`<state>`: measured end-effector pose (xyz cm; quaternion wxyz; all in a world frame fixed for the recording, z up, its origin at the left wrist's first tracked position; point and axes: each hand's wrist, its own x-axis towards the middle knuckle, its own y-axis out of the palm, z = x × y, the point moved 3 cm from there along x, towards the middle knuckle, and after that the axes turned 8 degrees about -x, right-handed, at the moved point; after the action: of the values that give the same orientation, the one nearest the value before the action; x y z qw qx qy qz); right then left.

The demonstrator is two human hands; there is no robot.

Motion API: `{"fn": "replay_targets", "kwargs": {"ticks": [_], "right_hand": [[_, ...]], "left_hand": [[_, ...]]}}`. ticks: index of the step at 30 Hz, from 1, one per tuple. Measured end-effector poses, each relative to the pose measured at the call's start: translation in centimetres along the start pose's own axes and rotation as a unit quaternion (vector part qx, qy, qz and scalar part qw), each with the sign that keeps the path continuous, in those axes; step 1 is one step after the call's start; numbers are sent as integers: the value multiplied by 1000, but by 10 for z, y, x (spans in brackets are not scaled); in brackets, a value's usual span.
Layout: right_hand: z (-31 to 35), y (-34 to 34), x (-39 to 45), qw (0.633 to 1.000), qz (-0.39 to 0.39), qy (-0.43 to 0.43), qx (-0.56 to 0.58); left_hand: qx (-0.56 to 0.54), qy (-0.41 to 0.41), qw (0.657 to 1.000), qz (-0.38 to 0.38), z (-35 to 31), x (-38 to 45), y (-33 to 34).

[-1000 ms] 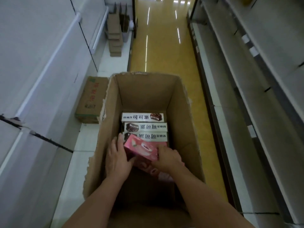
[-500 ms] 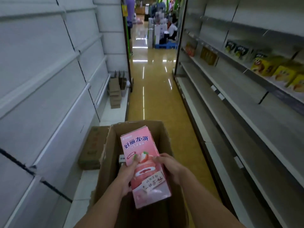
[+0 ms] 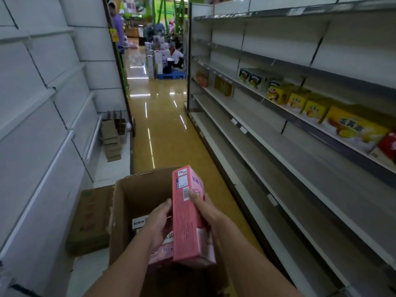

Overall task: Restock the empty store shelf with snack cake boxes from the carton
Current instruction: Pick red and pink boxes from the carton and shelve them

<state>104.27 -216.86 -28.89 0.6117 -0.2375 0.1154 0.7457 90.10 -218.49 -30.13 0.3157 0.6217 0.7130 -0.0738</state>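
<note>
My right hand (image 3: 203,209) grips a pink snack cake box (image 3: 185,219), stood on end over the open brown carton (image 3: 128,202), its barcode side facing me. My left hand (image 3: 158,224) presses against that box's left side. It appears to hold a second pink box (image 3: 162,251) that shows just under it. Deep in the carton a white-labelled box (image 3: 140,221) peeks out. To my right run the grey store shelves (image 3: 300,168), the lower ones bare.
Yellow snack boxes (image 3: 351,129) and a red one (image 3: 387,146) stand on a higher right shelf. A closed carton (image 3: 90,221) and stacked flat cardboard (image 3: 110,142) lie by the white left shelving (image 3: 42,103). People (image 3: 177,58) work at the aisle's far end.
Both hands lifted the pink boxes out of the carton. The top box has turned from face-up to on edge, and my view has risen from the carton to the aisle and right shelves.
</note>
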Motion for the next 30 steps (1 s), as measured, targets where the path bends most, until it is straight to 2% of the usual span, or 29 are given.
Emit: {"fn": "replay_targets", "kwargs": {"ticks": [3, 5, 7, 9, 11, 13, 14, 17, 21, 24, 25, 27, 28, 29, 30], "right_hand": [[-16, -10, -25, 992, 80, 53, 79], [-24, -11, -35, 978, 106, 58, 172], [-30, -17, -40, 971, 97, 35, 217], [-29, -26, -45, 983, 61, 35, 169], [-23, -41, -49, 997, -13, 47, 66], [-19, -58, -55, 996, -72, 44, -22], [-18, -63, -58, 994, -92, 43, -31], [-28, -77, -77, 988, -149, 48, 14], [-52, -100, -113, 954, -255, 37, 156], [-67, -123, -140, 913, -316, 25, 258], [-74, -134, -152, 893, -341, 22, 295], [-83, -151, -174, 859, -382, 11, 342], [-87, -159, -186, 846, -398, 7, 354], [-91, -166, -197, 836, -409, 9, 365], [-98, -176, -212, 825, -420, 7, 377]], "left_hand": [[88, 11, 995, 38, 5, -10, 3], [82, -20, 994, 68, 12, -15, 8], [47, -80, 986, 140, 16, -26, 19], [7, -97, 981, 169, 18, -30, 24], [-2, -77, 985, 152, 22, -24, 24], [38, -41, 990, 128, 21, -22, 26], [73, -24, 989, 127, 20, -21, 30], [196, 25, 966, 165, 18, -30, 61], [268, 69, 937, 212, 23, -39, 106], [310, 104, 930, 166, 33, -55, 124], [292, 89, 941, 143, 39, -58, 130], [189, -20, 971, 146, 52, -65, 144], [136, -97, 968, 190, 60, -73, 157], [112, -159, 949, 246, 67, -83, 168], [111, -183, 936, 279, 73, -96, 180]]}}
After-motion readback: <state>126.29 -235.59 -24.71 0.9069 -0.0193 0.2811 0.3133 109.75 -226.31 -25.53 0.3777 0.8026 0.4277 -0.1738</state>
